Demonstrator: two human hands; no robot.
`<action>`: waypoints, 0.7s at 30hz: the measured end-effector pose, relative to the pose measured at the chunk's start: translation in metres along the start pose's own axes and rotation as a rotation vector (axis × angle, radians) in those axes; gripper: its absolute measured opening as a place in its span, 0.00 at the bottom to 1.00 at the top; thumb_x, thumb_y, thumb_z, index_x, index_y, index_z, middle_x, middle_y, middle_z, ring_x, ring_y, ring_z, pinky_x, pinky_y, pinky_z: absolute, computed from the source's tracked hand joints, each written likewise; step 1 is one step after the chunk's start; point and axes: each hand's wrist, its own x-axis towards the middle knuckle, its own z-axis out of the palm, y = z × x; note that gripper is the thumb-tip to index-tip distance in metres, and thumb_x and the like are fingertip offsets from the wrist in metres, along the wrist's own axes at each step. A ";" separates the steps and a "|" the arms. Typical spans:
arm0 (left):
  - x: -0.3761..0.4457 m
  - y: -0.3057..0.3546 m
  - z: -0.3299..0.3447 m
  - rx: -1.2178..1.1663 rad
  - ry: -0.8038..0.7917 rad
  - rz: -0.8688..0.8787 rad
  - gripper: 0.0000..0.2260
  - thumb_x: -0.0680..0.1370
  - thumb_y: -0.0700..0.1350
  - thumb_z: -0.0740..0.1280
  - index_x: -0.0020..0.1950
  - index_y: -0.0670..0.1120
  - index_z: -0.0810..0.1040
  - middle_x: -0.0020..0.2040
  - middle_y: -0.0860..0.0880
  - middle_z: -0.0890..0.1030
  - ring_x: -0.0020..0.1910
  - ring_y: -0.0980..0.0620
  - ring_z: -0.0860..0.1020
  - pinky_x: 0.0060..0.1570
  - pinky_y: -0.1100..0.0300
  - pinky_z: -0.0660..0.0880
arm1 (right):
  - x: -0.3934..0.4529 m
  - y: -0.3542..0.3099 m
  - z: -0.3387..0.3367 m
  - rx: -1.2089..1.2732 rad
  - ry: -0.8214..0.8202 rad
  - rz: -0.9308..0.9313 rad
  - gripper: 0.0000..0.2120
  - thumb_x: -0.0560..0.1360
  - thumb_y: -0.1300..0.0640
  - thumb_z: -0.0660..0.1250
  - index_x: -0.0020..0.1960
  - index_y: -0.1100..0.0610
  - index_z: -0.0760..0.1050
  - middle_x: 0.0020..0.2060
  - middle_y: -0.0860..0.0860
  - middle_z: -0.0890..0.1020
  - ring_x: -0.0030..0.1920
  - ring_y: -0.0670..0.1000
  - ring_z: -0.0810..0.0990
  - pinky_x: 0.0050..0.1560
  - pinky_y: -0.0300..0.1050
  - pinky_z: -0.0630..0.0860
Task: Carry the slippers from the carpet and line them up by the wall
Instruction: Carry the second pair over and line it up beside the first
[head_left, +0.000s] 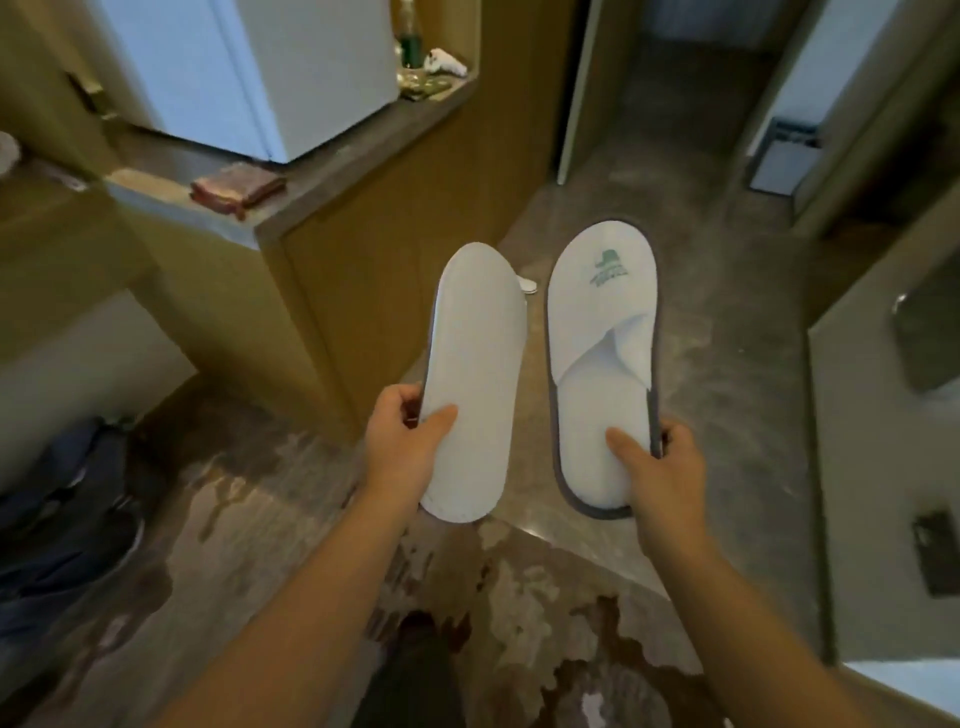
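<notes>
I hold two white slippers in the air in front of me, one in each hand. My left hand (402, 441) grips the heel end of the left slipper (475, 364), which is tilted so its plain white side faces me. My right hand (660, 467) grips the heel of the right slipper (602, 332), which lies top up, with a grey rim and a green logo on the toe. Both toes point away from me. A patterned brown and beige carpet (519, 597) is under my arms.
A wooden cabinet (374, 270) with a stone counter stands ahead on the left, with a small white object (527, 285) on the floor at its base. A grey stone floor (691, 291) leads into a hallway. Dark bags (57, 519) lie at the left. A wall (883, 467) runs along the right.
</notes>
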 end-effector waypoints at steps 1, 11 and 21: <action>0.018 0.005 0.019 -0.009 -0.035 0.007 0.08 0.71 0.41 0.67 0.43 0.48 0.69 0.40 0.56 0.74 0.39 0.59 0.73 0.33 0.64 0.68 | 0.021 0.001 -0.003 0.021 0.030 0.007 0.10 0.70 0.59 0.68 0.41 0.50 0.67 0.37 0.44 0.74 0.38 0.43 0.74 0.33 0.41 0.71; 0.259 0.062 0.198 0.000 -0.195 0.056 0.08 0.71 0.39 0.67 0.42 0.47 0.69 0.38 0.55 0.73 0.37 0.58 0.72 0.32 0.66 0.66 | 0.292 -0.035 0.017 0.030 0.228 0.035 0.13 0.70 0.61 0.68 0.52 0.62 0.69 0.42 0.52 0.75 0.41 0.51 0.75 0.44 0.50 0.74; 0.449 0.134 0.379 0.087 -0.309 0.124 0.08 0.71 0.39 0.67 0.45 0.45 0.69 0.38 0.57 0.71 0.36 0.58 0.71 0.28 0.75 0.70 | 0.532 -0.070 0.018 0.061 0.287 0.067 0.11 0.70 0.60 0.68 0.49 0.57 0.68 0.39 0.45 0.74 0.39 0.43 0.73 0.35 0.41 0.72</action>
